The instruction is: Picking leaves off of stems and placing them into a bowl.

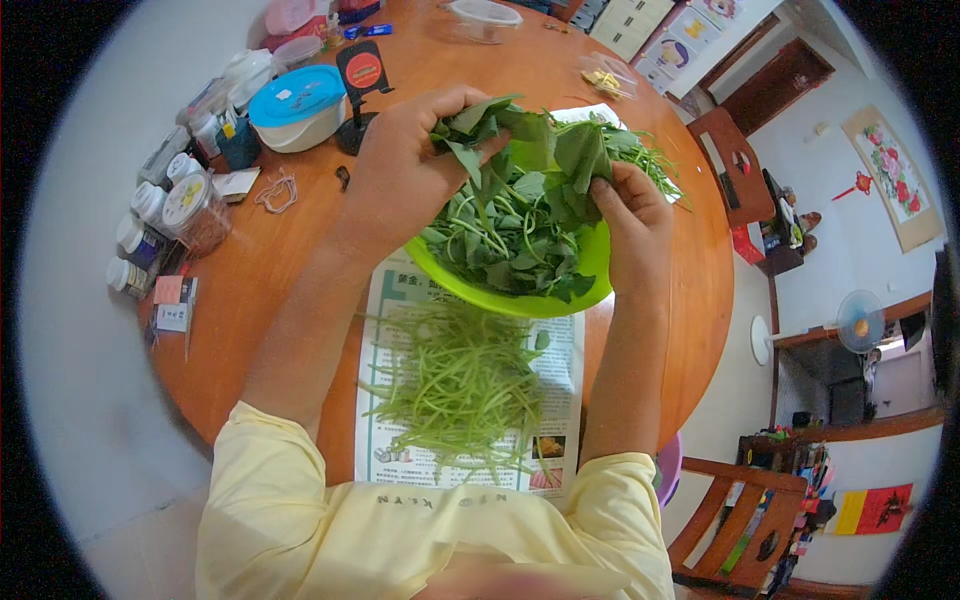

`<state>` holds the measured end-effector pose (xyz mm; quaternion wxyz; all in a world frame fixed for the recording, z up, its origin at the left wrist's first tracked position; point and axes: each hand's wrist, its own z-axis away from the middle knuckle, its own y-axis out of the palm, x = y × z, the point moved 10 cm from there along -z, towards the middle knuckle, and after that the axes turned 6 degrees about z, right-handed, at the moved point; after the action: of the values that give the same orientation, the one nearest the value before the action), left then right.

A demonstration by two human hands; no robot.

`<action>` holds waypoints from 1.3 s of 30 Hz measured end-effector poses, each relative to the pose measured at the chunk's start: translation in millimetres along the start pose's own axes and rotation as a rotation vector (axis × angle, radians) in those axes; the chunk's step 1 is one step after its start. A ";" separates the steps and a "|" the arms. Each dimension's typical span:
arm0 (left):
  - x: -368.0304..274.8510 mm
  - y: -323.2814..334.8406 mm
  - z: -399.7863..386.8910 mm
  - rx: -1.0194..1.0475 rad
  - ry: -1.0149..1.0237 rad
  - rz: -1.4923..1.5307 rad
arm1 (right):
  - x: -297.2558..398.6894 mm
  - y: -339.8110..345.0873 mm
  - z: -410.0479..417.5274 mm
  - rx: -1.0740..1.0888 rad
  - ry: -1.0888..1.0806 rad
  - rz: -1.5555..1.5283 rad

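Note:
Both hands are raised over a bright green plastic bowl (480, 294) filled with leafy greens (517, 259) and their pale stems. My left hand (420, 161) grips a bunch of green leaves (484, 124) between thumb and fingers. On the other side, my right hand (637, 217) pinches a broad green leaf (583, 161) hanging above the bowl's right part. Whether the leaves in the two hands are joined, I cannot tell. In front of me, a heap of thin green stems (457, 390) lies on a printed newspaper sheet (566, 420).
More leafy stems (645, 161) lie on white paper behind the bowl. A blue-lidded container (298, 101), a black phone stand (364, 82) and several jars (196, 210) line the round wooden table's (285, 247) left side. A clear tub (484, 19) stands at the far edge. A wooden chair (742, 517) is at right.

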<state>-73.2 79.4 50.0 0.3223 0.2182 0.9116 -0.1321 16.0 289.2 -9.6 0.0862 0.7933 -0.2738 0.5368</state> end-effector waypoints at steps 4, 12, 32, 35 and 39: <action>7.5 3.1 0.8 0.017 -0.064 0.007 | -21.9 2.1 -1.8 0.004 0.173 -0.327; 23.6 25.3 9.4 0.148 -0.215 0.073 | -5.6 34.2 5.8 0.097 0.186 -0.648; 13.5 92.0 45.5 0.350 -0.691 1.653 | 93.4 48.2 29.0 -0.054 -0.499 0.625; 13.5 100.5 49.7 0.526 -0.580 1.026 | 91.8 6.5 38.3 -0.081 -0.409 0.550; 16.8 89.8 45.5 0.515 -0.553 0.808 | 78.9 -123.8 88.0 -0.422 -0.171 0.362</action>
<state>-17.4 145.4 -4.3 0.5112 0.5797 0.5748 -0.2688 173.6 327.7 44.8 0.1286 0.7386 -0.5227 0.4059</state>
